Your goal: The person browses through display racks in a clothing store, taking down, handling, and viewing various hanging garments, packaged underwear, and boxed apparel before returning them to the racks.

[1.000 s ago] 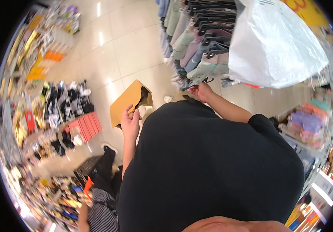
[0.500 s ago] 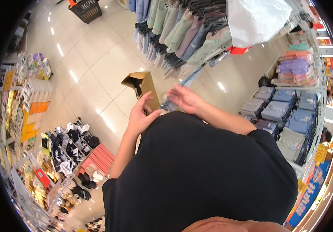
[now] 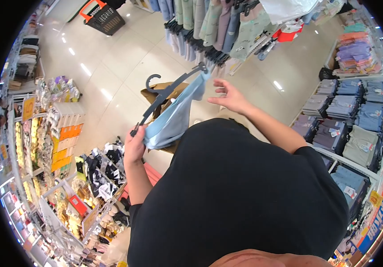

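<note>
A dark plastic clip hanger [image 3: 161,99] slants in front of me, its hook toward the upper left. From its two end clips hangs a light blue garment [image 3: 173,118], its waist edge along the bar. My left hand [image 3: 134,144] is closed around the lower clip end and the garment's corner. Near the upper clip end, my right hand [image 3: 228,96] is open with fingers apart, touching neither hanger nor cloth. Partly hidden behind the garment, an open brown cardboard box [image 3: 171,91] stands on the floor.
Ahead is a rack of hanging clothes [image 3: 200,22] with a white plastic sheet [image 3: 289,9] over one end. Folded clothes [image 3: 347,107] fill shelves at right. Goods displays [image 3: 67,138] line the left. A black shopping basket [image 3: 105,22] with orange handles stands on the tiled floor [image 3: 116,58].
My hands have moved apart, the left leftward with the hanger, the right away from the cloth to the right. The hanger and garment now show spread out. The view has shifted slightly.
</note>
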Tool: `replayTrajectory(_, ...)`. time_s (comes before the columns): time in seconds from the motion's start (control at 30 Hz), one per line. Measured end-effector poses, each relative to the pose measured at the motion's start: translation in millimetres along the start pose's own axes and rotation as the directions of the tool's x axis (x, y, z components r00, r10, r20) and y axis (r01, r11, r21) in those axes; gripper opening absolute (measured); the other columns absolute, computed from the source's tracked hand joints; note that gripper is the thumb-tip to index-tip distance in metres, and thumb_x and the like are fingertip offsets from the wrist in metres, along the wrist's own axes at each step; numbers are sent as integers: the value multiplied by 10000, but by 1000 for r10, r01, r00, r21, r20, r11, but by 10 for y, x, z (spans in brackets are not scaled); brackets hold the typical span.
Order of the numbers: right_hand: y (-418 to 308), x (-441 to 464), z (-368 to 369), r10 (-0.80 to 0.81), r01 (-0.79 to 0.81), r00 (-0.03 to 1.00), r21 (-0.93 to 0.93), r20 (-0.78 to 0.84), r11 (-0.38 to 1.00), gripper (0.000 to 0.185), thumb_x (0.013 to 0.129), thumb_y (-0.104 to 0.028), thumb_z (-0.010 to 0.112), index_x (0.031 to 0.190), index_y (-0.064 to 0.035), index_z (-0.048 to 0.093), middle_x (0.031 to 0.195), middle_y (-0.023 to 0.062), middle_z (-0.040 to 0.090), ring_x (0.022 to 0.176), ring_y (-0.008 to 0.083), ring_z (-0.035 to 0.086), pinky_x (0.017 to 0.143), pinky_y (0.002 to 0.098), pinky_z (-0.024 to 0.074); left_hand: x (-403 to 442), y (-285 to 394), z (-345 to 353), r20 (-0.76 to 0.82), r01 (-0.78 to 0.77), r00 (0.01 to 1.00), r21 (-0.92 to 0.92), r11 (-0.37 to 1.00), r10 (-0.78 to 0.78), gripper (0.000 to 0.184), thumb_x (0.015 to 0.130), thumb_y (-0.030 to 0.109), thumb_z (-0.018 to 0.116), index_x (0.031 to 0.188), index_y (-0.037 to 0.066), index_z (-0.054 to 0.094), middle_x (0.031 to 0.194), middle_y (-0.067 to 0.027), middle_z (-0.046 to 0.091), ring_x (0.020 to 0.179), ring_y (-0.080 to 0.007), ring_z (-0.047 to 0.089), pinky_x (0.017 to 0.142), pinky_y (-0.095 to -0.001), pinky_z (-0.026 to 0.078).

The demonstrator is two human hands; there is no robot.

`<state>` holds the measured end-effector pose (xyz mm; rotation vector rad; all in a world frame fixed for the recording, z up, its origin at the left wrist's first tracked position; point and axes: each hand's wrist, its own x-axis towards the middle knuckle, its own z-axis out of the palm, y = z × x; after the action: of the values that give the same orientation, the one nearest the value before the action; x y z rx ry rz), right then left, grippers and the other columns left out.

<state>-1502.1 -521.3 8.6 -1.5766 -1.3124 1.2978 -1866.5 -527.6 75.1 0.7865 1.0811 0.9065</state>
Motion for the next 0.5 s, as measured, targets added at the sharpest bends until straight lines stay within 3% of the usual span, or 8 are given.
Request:
replayTrajectory(0.03, -45, 10, -18, -3, 5, 999, -43, 50, 999, 769, 723, -338, 815, 1335, -34, 461, 1291, 142, 533, 1143, 242, 537, 969, 384, 448, -89, 48, -137, -73, -23, 997, -14, 1000, 22, 300, 937, 289, 595, 973, -8, 616, 816, -23, 605, 737, -135, 561, 700, -289, 453)
replayTrajectory(0.1, -192, 8, 31, -40, 53, 984, -73, 171, 996, 792, 722, -304, 819, 1362, -32, 441, 1334, 153, 514, 1215, 260, 495, 1005, 379, 414, -94, 20, -594, 44, -112, 992, -98, 989, 117, 386, 960, 394, 527, 936, 13, 580, 869, -69, 629, 792, -192, 598, 752, -337, 477)
replayTrajectory(0.13, -321, -5, 52, -87, 97, 959, -25, 270, 995, 756, 732, -286, 812, 1347, -28, 456, 1311, 149, 531, 1201, 247, 502, 995, 372, 417, -83, 125, -601, 133, -145, 976, -202, 969, 174, 415, 957, 432, 521, 930, 21, 575, 879, -77, 633, 800, -201, 601, 769, -344, 476)
replayTrajectory(0.2, -541, -16, 108, -190, 172, 872, 79, 451, 982, 684, 753, -250, 799, 1317, -19, 487, 1267, 140, 566, 1173, 220, 515, 977, 359, 423, -125, 248, -572, 102, -190, 967, -325, 926, 234, 465, 975, 470, 447, 963, 22, 571, 959, -125, 653, 864, -243, 622, 832, -397, 480)
replayTrajectory(0.27, -440, 52, 246, -222, 117, 855, 243, 469, 963, 536, 800, -191, 762, 1254, -12, 540, 1175, 90, 619, 1056, 160, 562, 917, 320, 448, -154, 389, -576, 144, -207, 943, -448, 870, 299, 497, 990, 464, 405, 1047, 5, 586, 1046, -153, 655, 968, -272, 625, 895, -413, 469)
replayTrajectory(0.3, -417, 76, 256, -172, 45, 864, 268, 473, 962, 512, 807, -185, 755, 1241, -11, 548, 1161, 75, 625, 1024, 148, 572, 902, 311, 455, -203, 488, -496, -57, -292, 956, -274, 917, 287, 470, 982, 467, 435, 1001, 13, 559, 972, -120, 646, 892, -238, 619, 836, -389, 477)
replayTrajectory(0.4, -486, 78, 219, -138, -60, 913, 462, 384, 885, 442, 826, -143, 737, 1202, 5, 558, 1089, 47, 638, 948, 118, 597, 849, 275, 480, -262, 788, -171, -345, -314, 912, -241, 918, 221, 478, 997, 438, 415, 1082, -8, 565, 998, -122, 650, 954, -250, 623, 886, -411, 477)
replayTrajectory(0.5, -499, 58, 94, -58, -170, 941, 615, 334, 770, 384, 834, -92, 719, 1169, 7, 560, 1022, 55, 644, 940, 113, 603, 837, 266, 491, -247, 692, -549, -322, -315, 912, -147, 938, 256, 470, 1009, 401, 410, 1126, -30, 555, 1027, -125, 645, 940, -238, 635, 810, -387, 525)
